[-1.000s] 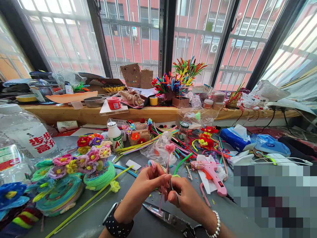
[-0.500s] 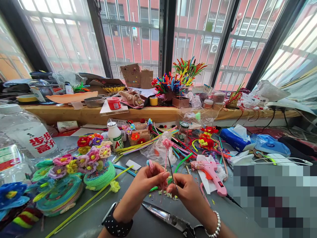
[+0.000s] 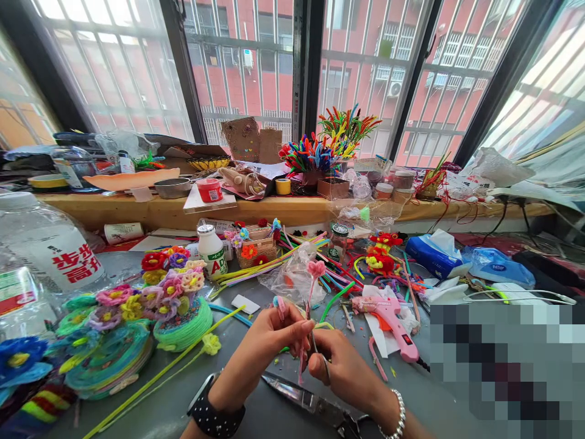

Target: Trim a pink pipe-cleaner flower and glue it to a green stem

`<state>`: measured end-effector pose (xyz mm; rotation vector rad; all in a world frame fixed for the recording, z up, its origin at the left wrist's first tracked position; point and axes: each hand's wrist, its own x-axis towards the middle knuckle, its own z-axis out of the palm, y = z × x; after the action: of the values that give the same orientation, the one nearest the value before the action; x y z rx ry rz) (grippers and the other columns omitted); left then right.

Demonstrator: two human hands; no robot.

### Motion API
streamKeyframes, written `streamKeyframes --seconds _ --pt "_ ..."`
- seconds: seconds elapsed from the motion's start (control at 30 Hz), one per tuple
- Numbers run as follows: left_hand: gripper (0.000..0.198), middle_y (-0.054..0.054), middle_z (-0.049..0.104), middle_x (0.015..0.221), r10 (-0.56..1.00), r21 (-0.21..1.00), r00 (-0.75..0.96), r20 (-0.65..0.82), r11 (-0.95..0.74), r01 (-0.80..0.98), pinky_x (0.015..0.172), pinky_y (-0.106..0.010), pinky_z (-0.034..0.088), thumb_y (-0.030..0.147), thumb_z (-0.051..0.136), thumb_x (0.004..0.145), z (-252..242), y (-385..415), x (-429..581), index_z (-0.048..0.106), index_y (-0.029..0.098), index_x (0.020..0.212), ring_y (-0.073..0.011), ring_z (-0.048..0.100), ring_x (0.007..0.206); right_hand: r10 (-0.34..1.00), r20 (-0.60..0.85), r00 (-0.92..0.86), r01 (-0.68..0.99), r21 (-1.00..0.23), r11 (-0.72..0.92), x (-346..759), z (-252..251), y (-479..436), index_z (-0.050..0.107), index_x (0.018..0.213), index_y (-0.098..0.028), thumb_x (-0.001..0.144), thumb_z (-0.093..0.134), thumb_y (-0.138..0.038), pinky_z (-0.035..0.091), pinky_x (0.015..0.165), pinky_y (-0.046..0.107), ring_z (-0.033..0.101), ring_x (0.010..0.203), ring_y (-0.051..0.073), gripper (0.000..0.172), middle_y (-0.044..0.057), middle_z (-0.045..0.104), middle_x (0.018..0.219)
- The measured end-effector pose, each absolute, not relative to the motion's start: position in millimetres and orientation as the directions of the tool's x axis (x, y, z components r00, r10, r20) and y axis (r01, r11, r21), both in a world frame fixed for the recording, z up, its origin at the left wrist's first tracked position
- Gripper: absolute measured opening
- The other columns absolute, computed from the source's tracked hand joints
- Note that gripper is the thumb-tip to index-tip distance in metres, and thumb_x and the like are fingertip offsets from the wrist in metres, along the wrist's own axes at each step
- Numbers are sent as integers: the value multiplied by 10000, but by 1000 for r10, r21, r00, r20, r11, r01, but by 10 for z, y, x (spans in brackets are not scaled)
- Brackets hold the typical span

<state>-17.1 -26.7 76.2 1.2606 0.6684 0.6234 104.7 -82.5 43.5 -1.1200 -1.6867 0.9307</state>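
Observation:
Between the thumb and fingers of my left hand (image 3: 274,338) is the stem of a pink pipe-cleaner flower (image 3: 316,268), its head pointing up. A small pink and pale blue piece (image 3: 279,306) is also tucked at the fingers of that hand. My right hand (image 3: 350,363) is closed around the handles of small scissors (image 3: 326,369), whose blades rise beside the stem. Whether the blades touch the stem I cannot tell. Large scissors (image 3: 311,402) lie on the grey table below both hands.
To the right lies a pink glue gun (image 3: 388,320) with a black cord. Pipe-cleaner flowers (image 3: 137,299) crowd the left side, near a big plastic bottle (image 3: 50,256). Behind the hands are a plastic bag (image 3: 292,271), loose pipe cleaners and a white bottle (image 3: 212,253).
The flower has tilted to the right, its head slightly lower. The small scissors have swung in against the stem, and my right hand sits a little lower.

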Motion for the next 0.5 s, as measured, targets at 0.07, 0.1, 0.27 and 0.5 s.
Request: streamKeyframes --seconds 0.07,0.1,0.27,0.5 --pt "322 34 531 445 739 980 664 -114 194 -48 463 -187 333 392 643 599 753 -263 -172 462 134 532 -64 437 423 949 256 -184 284 -910 300 1044 424 -818 385 581 -169 641 243 -742 234 477 212 293 533 101 593 -32 343 564" --pt "327 33 534 443 736 979 666 -118 197 -45 460 -187 335 398 642 596 747 -258 -175 460 135 532 -65 439 420 954 252 -164 292 -911 291 1042 418 -814 384 562 -167 630 253 -747 233 475 213 291 524 99 598 -33 343 551" --pt "328 32 548 450 743 976 658 -124 210 -54 457 -186 345 409 632 604 729 -232 -184 452 141 548 -66 451 417 982 184 -35 341 -922 185 1020 400 -798 342 441 -171 604 365 -730 239 444 210 306 454 90 583 -36 352 450" --pt "276 40 539 458 779 980 620 -93 180 -79 476 -190 360 346 632 626 753 -247 -177 456 142 566 -72 461 435 980 198 -33 323 -925 198 1051 390 -806 406 454 -161 612 309 -745 263 453 213 366 461 104 613 -15 408 465"
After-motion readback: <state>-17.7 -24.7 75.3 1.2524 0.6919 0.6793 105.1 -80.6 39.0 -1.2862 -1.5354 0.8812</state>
